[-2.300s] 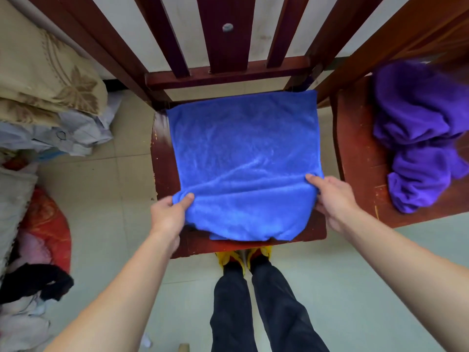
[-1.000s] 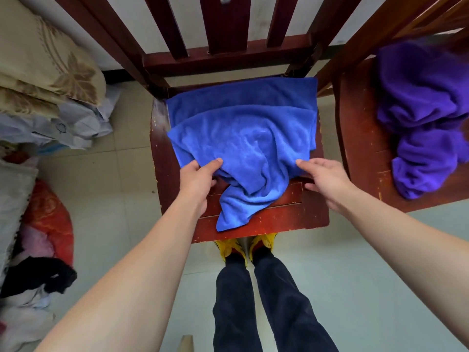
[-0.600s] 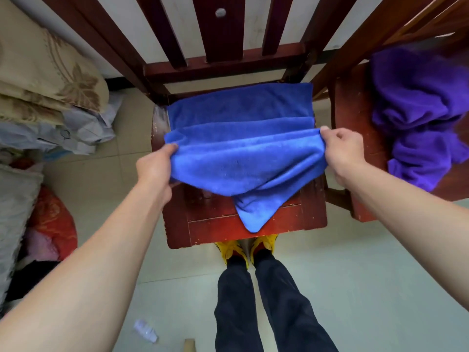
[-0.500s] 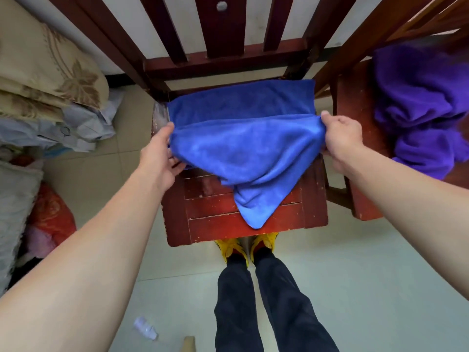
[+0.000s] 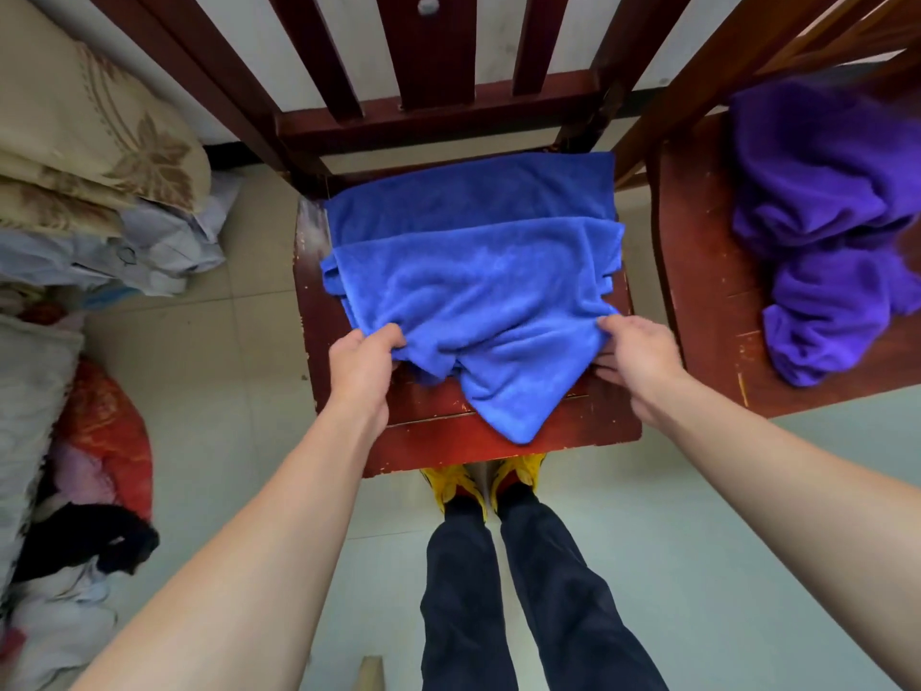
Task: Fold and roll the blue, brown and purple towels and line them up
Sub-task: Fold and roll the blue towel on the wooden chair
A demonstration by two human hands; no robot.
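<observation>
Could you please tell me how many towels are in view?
2. The blue towel, on the middle chair, gripped by the left hand and right hand; the purple towel, crumpled on the right chair. Brown may be hidden.

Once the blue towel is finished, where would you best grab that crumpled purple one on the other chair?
Probably by its nearest lobe: the purple towel lies in a crumpled heap with no corner showing, and that bulge reaches toward the front edge of its chair seat. Come from the near side with the right hand, the closer one, now pinching the blue towel, and pinch a raised fold.
</observation>
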